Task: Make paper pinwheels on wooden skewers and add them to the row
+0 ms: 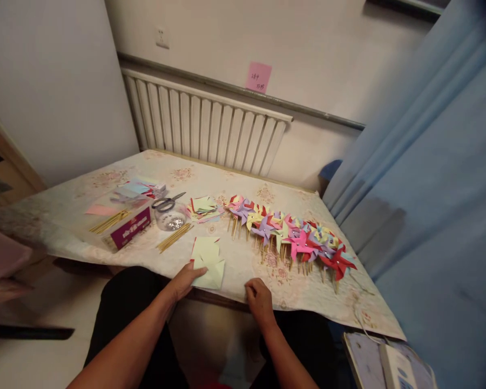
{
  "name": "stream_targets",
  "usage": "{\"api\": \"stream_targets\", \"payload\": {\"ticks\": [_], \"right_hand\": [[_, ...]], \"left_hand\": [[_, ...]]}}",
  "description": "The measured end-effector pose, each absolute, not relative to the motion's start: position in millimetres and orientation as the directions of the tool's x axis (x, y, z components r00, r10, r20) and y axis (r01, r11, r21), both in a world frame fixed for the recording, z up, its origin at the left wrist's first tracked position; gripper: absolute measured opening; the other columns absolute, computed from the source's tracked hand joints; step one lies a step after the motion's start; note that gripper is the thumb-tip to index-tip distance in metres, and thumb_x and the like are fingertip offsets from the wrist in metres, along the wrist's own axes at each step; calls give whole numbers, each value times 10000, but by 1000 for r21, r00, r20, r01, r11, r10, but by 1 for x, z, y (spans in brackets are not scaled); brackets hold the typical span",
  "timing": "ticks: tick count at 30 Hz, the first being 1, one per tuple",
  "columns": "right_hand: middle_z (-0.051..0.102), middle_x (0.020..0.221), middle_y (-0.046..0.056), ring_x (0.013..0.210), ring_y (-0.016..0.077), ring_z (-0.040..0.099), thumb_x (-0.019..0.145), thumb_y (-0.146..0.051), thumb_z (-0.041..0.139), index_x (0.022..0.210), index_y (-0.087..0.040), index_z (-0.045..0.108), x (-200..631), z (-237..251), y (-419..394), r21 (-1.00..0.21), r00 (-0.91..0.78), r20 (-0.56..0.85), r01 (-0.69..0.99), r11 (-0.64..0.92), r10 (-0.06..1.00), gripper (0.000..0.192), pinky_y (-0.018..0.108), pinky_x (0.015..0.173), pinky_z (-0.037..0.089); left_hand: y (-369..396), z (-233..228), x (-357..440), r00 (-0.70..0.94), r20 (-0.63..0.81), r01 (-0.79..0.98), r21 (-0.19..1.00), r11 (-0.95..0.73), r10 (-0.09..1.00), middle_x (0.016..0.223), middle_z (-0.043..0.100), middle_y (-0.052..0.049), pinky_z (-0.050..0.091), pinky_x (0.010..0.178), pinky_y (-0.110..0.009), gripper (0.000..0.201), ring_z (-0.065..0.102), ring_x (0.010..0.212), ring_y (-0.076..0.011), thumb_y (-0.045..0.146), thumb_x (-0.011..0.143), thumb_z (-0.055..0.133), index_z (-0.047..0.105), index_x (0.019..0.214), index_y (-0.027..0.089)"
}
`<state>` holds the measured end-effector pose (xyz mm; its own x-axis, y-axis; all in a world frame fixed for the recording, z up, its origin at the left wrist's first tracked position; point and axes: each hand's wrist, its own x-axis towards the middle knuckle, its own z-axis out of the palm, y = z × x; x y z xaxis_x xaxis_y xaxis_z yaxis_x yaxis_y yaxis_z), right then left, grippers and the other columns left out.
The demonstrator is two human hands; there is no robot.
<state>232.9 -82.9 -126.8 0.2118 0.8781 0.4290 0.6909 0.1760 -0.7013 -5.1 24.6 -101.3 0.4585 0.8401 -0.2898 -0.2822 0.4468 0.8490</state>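
My left hand (187, 280) grips the near edge of a pale green paper square (210, 274), thumb on top. Slits run in from that square's corners. Just behind it lie more paper squares (206, 247), pale green with a red edge showing. At the table's front edge my right hand (260, 299) is closed, its fingers curled; whatever is in them, if anything, is hidden. Thin wooden sticks (175, 237) and a clear bowl (172, 219) of small shiny pieces stand left of the squares. Dark-handled scissors (167, 202) rest by the bowl's far rim.
Many paper pinwheels (285, 229) on sticks fill the table's right half. A purple box (130, 229) with sticks beside it and a stack of cut papers (204, 206) lie further left. Behind stands a radiator (210, 121); a blue curtain (425, 178) hangs at right. Another person's hand (4, 290) shows far left.
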Motion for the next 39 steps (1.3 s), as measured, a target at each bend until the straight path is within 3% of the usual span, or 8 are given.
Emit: {"api": "stream_targets", "payload": {"ticks": [16,39], "right_hand": [[662,759,46,686,190,605,749,-170,496,732,-202,680,240,-123,-79,-753,213,354,642,142,911,188,298,662,467],[664,801,52,782,192,626,782,-180,498,757,-199,672,241,-131,-81,-770,219,367,617,163,904,177,299,747,482]], "left_hand": [[19,-105,-5,427,-258,-361,830,425,867,915,741,-112,533,731,-330,589,692,746,-228,276,590,842,593,1099,116],[18,-107,-4,414,-254,-389,819,422,874,930,745,-126,531,715,-325,620,699,773,-239,294,597,840,606,1129,76]]}}
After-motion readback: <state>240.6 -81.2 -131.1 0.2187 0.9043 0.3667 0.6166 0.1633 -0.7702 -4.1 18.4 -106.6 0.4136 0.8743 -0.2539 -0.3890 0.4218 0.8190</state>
